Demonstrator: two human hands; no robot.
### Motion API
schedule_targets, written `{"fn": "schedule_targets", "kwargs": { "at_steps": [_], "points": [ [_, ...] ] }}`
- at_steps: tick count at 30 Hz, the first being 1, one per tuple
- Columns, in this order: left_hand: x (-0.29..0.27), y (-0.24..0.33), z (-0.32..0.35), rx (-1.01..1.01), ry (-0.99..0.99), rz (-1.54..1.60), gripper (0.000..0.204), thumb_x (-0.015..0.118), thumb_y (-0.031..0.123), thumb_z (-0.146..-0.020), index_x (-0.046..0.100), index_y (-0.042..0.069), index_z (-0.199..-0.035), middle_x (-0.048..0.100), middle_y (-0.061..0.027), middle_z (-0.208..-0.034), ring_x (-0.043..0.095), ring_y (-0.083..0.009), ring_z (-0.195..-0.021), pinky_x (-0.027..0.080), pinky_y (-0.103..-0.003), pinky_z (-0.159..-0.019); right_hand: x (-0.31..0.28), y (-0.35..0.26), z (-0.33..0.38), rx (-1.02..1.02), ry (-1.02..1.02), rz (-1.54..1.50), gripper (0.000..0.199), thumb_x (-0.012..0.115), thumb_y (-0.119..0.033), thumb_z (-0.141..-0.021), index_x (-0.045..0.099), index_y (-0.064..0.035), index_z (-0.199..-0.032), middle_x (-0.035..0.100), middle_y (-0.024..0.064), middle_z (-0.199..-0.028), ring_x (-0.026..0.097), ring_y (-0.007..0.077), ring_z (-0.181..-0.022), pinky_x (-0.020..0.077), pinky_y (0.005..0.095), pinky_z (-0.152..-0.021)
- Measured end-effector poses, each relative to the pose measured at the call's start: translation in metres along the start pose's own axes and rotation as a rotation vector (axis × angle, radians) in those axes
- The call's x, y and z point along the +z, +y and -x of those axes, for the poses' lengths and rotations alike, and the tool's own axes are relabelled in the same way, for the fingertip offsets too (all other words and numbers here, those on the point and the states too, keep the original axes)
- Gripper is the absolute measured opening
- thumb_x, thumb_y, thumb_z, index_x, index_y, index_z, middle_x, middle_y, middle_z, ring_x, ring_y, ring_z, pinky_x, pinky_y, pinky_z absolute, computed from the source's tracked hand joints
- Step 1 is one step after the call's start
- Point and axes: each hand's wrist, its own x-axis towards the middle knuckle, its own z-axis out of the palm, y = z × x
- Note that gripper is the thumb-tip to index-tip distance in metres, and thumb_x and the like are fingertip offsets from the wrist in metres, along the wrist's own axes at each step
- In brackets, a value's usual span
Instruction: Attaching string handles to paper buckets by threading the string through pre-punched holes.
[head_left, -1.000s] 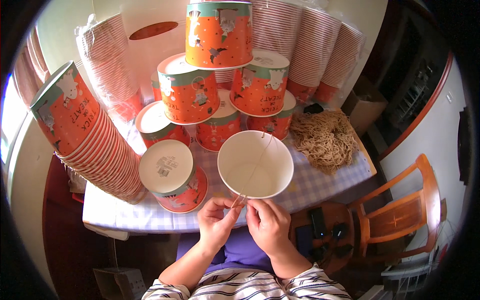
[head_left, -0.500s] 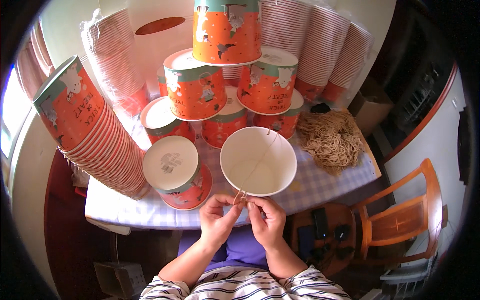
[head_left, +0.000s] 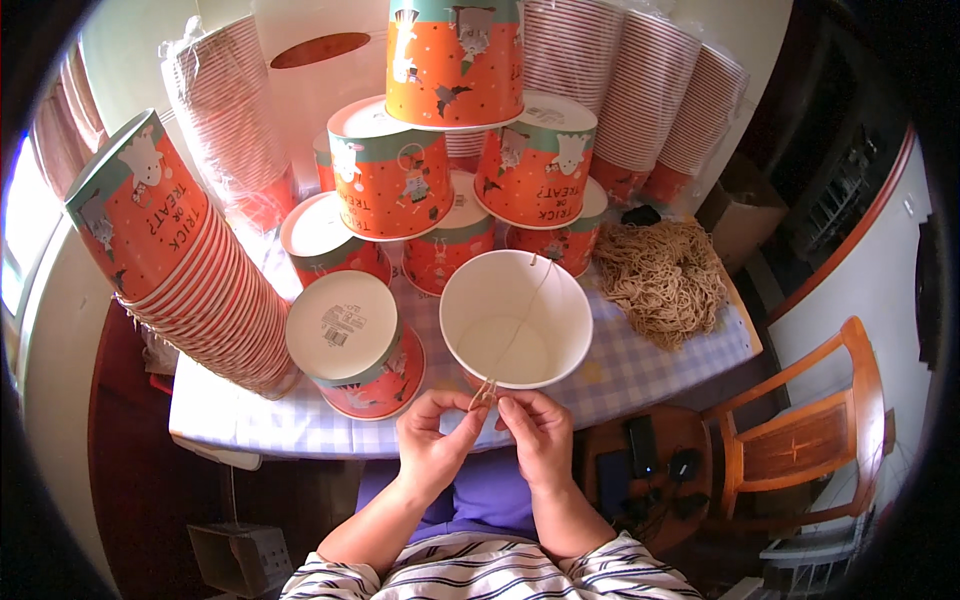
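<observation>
The left hand [head_left: 432,442] and right hand [head_left: 537,437] are both closed in a pinch on the near end of a string [head_left: 512,335], meeting just at the near rim of an open white bucket [head_left: 516,320]. The string runs taut across the bucket's mouth to its far rim. The bucket stands on the checked table [head_left: 640,365], beside an upturned bucket [head_left: 356,343] and in front of stacked orange buckets [head_left: 455,150].

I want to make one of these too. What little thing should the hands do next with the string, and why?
Probably pull the knot tight at the near rim. Both hands, left hand and right hand, pinch the string end just outside the open paper bucket. The string already runs across the bucket's mouth to the far rim, so only this near end looks unfinished.
</observation>
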Motion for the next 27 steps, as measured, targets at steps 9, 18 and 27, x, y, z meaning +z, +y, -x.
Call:
{"fn": "schedule_targets", "kwargs": {
  "at_steps": [9,18,27],
  "points": [
    [-0.002,0.004,-0.002,-0.032,-0.004,-0.023,0.009,0.067,0.000,-0.080,0.061,0.000,-0.087,0.065,-0.0032,-0.082,0.057,-0.0064,-0.076,0.046,-0.020,-0.067,-0.003,-0.028,0.000,-0.559,0.069,0.625,0.016,0.067,-0.001,-0.078,0.064,-0.0026,-0.094,0.064,0.0052,-0.075,0.055,0.0111,-0.058,0.0437,0.0239,-0.052],
    [-0.006,0.008,-0.009,0.309,-0.012,-0.363,0.018,0.070,-0.001,-0.069,0.063,0.008,-0.082,0.066,-0.0034,-0.081,0.060,-0.0185,-0.074,0.042,-0.031,-0.072,0.006,-0.030,-0.008,-0.651,-0.008,0.856,0.023,0.068,0.003,-0.070,0.065,-0.0046,-0.092,0.065,0.0103,-0.076,0.065,0.0245,-0.065,0.0508,0.0328,-0.059],
    [-0.011,0.009,-0.015,0.430,-0.073,-0.465,0.019,0.069,-0.002,-0.066,0.063,0.009,-0.081,0.066,-0.0030,-0.080,0.061,-0.0195,-0.075,0.041,-0.032,-0.072,0.008,-0.027,-0.011,-0.675,-0.010,0.913,0.020,0.069,0.003,-0.068,0.064,-0.0051,-0.085,0.066,0.0099,-0.077,0.065,0.0267,-0.068,0.0509,0.0328,-0.060]
  ]
}}
